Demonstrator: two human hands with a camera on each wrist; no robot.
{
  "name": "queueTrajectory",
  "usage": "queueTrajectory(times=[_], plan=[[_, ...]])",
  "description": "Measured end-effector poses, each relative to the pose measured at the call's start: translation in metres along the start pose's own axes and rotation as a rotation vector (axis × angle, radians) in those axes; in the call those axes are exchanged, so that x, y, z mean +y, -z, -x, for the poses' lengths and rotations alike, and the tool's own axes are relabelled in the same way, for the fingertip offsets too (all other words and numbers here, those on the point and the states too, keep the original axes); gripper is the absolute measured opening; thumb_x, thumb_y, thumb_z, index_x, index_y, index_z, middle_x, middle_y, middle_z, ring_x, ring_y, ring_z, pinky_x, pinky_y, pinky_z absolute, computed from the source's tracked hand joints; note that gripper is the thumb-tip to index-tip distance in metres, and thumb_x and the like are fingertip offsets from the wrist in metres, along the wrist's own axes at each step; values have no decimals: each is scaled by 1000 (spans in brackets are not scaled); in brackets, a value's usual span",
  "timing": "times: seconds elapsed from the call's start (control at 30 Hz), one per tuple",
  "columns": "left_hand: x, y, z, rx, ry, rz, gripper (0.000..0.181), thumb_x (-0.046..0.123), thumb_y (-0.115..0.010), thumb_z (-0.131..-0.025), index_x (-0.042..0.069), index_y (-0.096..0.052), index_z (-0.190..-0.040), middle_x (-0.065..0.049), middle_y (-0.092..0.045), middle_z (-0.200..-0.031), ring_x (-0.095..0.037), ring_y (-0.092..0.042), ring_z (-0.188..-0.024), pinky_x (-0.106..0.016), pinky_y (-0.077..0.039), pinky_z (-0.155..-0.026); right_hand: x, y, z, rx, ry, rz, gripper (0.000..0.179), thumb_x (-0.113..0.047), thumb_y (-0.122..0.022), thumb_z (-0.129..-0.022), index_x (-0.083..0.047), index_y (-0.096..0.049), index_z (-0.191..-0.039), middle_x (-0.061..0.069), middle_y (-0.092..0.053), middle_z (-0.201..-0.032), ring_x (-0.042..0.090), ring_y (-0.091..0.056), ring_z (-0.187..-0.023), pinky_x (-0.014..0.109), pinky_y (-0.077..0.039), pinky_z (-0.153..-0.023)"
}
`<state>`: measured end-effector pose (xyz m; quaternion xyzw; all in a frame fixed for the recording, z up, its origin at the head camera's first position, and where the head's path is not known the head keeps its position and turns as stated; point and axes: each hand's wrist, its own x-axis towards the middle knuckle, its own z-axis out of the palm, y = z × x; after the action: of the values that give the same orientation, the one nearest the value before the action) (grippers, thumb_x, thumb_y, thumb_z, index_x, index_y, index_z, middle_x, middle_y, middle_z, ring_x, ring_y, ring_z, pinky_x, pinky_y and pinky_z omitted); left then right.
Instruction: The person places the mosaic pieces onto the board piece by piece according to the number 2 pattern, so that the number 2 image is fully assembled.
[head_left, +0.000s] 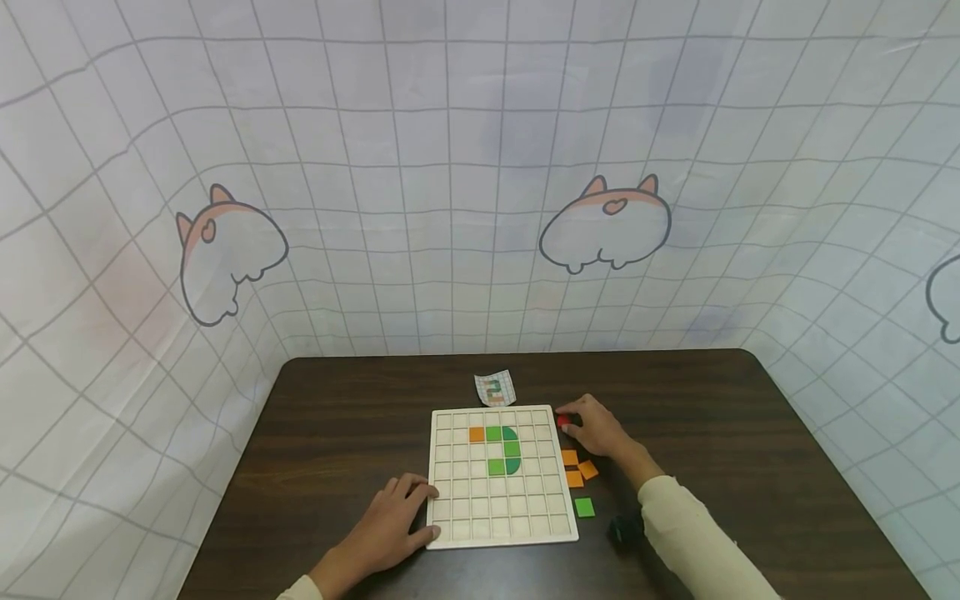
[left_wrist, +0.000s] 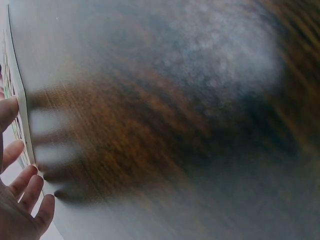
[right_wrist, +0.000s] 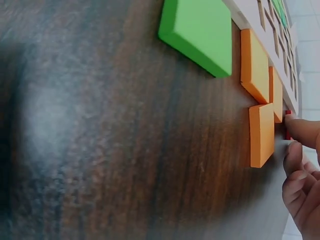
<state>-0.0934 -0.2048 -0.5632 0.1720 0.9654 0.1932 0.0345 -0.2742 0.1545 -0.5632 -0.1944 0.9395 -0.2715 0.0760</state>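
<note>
A white grid board [head_left: 461,507] lies on the dark table. Set in its cells are an orange square tile [head_left: 476,434], several green square tiles [head_left: 512,449] and two dark green curved pieces [head_left: 513,466]. My left hand [head_left: 388,518] rests at the board's left edge, thumb and fingertips touching the rim with the fingers spread. Beyond the board's upper right edge, my right hand [head_left: 596,425] has thumb and fingers about a small red piece [head_left: 564,422] and pinches it at the table. Its shape is mostly hidden; the right wrist view shows only a red sliver [right_wrist: 288,125] by the thumb.
Right of the board lie three loose orange tiles [head_left: 574,479] and a green square tile [head_left: 584,507]. A small printed pattern card [head_left: 496,388] sits behind the board. Near the right forearm is a black object [head_left: 624,532]. A white gridded curtain [head_left: 465,208] surrounds the table.
</note>
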Motion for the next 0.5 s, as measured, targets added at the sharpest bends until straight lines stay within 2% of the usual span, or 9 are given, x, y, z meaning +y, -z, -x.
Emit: queueTrajectory(times=[0.17,0.5], plan=[[1,1,0,0,4,-5,43,41,-72,-91,19,-60,-125,-3,-51,-131,-23,-51,-112,-52,-45,-91,3,-3,0,31,11,-1,30,-13,-69,-95,-9,-69,-125,14,-58,-116,31,-60,-105,53,-49,-92],[-1,0,0,-5,3,4,43,42,-72,-92,19,-59,-126,-4,-51,-133,-24,-51,-114,-52,-45,-91,7,-5,1,55,1,5,22,-17,-70,-95,-11,-70,-116,11,-58,-112,27,-60,-99,50,-50,-86]])
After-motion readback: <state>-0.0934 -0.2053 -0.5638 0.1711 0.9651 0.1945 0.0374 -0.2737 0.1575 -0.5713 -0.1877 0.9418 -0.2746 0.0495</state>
